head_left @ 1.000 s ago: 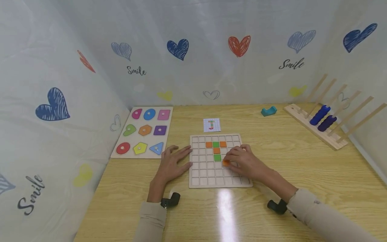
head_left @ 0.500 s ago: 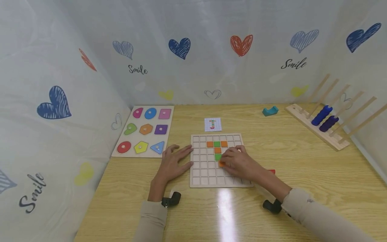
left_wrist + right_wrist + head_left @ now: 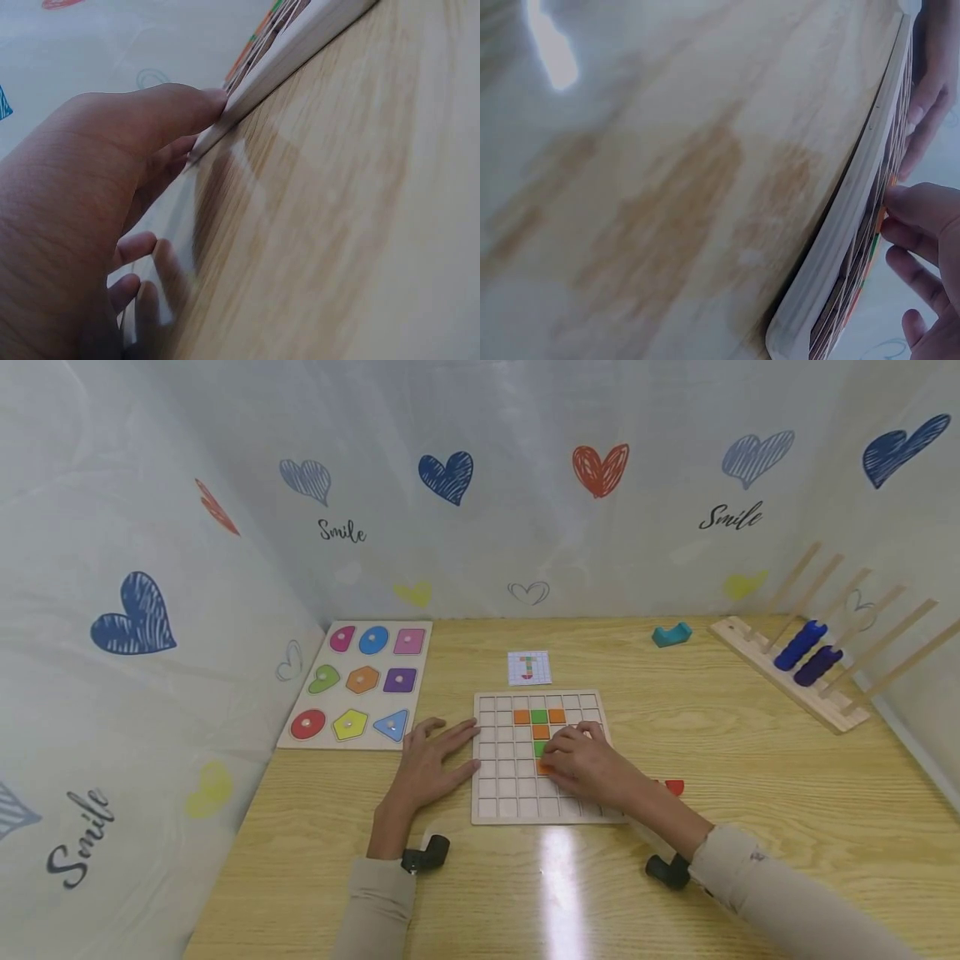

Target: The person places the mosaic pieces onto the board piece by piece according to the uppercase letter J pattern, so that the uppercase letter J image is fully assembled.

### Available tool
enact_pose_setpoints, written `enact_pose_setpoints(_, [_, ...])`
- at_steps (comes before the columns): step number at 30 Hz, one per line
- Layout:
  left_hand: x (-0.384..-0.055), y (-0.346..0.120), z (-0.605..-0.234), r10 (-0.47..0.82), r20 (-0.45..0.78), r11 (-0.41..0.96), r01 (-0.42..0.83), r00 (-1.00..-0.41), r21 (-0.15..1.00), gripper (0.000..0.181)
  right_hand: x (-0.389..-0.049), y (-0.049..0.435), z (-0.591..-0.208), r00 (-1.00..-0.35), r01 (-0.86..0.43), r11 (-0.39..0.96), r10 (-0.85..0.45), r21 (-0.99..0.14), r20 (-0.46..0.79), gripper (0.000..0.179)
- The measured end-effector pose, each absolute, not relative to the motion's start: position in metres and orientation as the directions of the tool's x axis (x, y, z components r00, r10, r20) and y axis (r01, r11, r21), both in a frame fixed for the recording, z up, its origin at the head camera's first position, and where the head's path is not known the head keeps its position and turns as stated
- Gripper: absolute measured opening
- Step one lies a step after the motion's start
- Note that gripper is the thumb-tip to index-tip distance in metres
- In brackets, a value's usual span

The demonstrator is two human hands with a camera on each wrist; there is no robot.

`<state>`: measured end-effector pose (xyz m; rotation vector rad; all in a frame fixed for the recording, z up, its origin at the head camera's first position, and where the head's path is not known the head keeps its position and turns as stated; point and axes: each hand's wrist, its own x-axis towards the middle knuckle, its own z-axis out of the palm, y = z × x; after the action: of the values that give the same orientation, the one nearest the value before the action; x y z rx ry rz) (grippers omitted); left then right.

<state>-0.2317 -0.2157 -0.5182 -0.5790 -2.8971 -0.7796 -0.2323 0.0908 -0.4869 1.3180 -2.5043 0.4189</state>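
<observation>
A wooden grid board (image 3: 498,810) lies flat before me. Orange and green square tiles sit in its cells in a T shape, among them a green tile (image 3: 539,717) at the top centre. My right hand (image 3: 592,766) pinches an orange square tile (image 3: 543,767) with thumb and fingertips at the low end of the stem, just under another green tile (image 3: 539,749) that the fingers partly cover. My left hand (image 3: 429,768) has its fingers spread against the board's left side. In the left wrist view its thumb (image 3: 187,105) touches the board's edge.
Behind the board lies a pattern card (image 3: 529,667). A shape puzzle board (image 3: 302,742) is at the left. Toward the right are a teal curved piece (image 3: 671,635) and a peg rack (image 3: 780,672) with blue and purple pieces. Red pieces (image 3: 674,787) show beside my right forearm.
My right hand has moved slightly left with the orange tile, bringing it under the lower green tile. Red pieces have come into sight past the forearm. The left hand stays in place.
</observation>
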Motion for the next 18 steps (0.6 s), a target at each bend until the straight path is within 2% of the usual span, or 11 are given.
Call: enact_pose_setpoints(18, [-0.231, -0.213, -0.518, 0.335, 0.199, 0.797, 0.39, -0.921, 0.461, 0.055, -0.227, 0.117, -0.481, -0.599, -0.793, 0.585, -0.7, -0.169, 0.389, 0.017])
